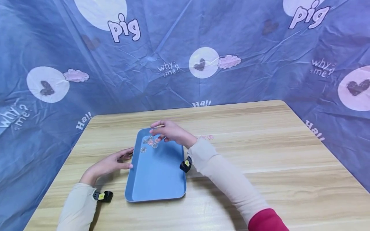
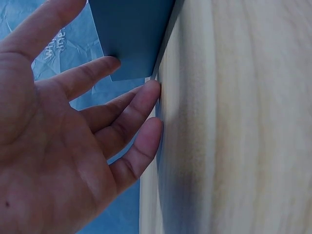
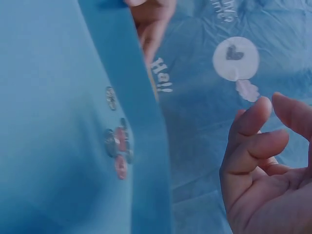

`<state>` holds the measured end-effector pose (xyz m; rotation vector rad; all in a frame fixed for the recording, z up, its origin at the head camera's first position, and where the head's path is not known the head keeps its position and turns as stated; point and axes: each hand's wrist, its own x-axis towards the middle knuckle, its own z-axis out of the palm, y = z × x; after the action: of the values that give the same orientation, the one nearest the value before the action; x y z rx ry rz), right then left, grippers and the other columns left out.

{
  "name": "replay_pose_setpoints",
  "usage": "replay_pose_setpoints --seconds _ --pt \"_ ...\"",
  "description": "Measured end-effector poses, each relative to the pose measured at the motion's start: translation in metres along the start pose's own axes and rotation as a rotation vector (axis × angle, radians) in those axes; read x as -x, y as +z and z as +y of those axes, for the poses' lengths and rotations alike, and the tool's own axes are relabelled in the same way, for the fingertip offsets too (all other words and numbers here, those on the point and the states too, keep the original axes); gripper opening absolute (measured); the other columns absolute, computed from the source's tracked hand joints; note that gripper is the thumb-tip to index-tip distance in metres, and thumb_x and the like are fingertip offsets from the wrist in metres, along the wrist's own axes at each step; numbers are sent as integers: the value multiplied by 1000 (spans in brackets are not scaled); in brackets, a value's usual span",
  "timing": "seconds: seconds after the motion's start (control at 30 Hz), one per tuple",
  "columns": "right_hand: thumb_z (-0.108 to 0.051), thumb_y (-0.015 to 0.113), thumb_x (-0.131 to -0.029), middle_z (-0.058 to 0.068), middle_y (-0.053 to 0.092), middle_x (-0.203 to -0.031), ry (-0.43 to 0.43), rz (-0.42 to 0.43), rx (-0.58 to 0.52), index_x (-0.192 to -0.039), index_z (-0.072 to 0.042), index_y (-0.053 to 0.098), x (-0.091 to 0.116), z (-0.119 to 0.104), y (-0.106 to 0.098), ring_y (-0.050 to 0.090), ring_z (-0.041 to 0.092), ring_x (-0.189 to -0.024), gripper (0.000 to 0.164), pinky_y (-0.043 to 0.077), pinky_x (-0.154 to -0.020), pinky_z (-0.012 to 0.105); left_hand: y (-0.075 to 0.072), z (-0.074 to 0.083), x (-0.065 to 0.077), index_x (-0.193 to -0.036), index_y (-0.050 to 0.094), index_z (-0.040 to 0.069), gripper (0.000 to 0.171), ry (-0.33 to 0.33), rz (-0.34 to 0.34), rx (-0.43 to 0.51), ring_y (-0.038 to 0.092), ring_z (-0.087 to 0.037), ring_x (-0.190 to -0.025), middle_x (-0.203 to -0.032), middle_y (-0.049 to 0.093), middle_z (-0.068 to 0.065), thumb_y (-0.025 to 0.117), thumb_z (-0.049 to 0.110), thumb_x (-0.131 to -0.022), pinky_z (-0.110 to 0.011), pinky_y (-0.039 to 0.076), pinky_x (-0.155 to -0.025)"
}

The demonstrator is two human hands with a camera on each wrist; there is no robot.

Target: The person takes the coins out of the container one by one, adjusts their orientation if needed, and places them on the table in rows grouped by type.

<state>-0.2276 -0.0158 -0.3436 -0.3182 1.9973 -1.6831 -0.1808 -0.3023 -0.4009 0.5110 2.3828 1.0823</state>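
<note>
A blue rectangular tray (image 1: pixel 159 176) lies on the table with several silver and pinkish coin-like discs (image 1: pixel 150 142) grouped toward its far left corner. My right hand (image 1: pixel 174 133) hovers above the tray's far end, fingers loosely bent; the right wrist view shows nothing held between the thumb and fingers. At the tray's left side is my left hand (image 1: pixel 111 163), its spread fingers against or close beside the outer wall. In the left wrist view a fingertip (image 2: pixel 113 62) meets the tray's wall (image 2: pixel 131 44).
Pinkish discs (image 1: pixel 210 137) lie on the wooden table (image 1: pixel 260 144) to the right of the tray, partly behind my right wrist. A blue printed cloth (image 1: pixel 162 86) hangs behind the table's far edge.
</note>
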Motion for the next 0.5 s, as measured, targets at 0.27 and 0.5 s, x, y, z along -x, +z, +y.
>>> replay_pose_setpoints --seconds 0.27,0.5 --pt "-20 61 -95 25 65 -113 9 20 42 -133 -6 52 -17 14 25 60 19 -66 42 32 -51 27 -2 0 0 -154 22 8 80 -1 -27 3 35 -47 -135 -154 30 -26 66 31 -92 -60 35 -107" --pt "-17 61 -95 28 66 -105 19 47 12 -128 -6 55 -32 26 37 58 22 -62 36 35 -50 27 -3 1 0 -154 21 8 80 -1 -34 4 34 -48 -136 -155 29 -25 65 31 -92 -60 37 -105"
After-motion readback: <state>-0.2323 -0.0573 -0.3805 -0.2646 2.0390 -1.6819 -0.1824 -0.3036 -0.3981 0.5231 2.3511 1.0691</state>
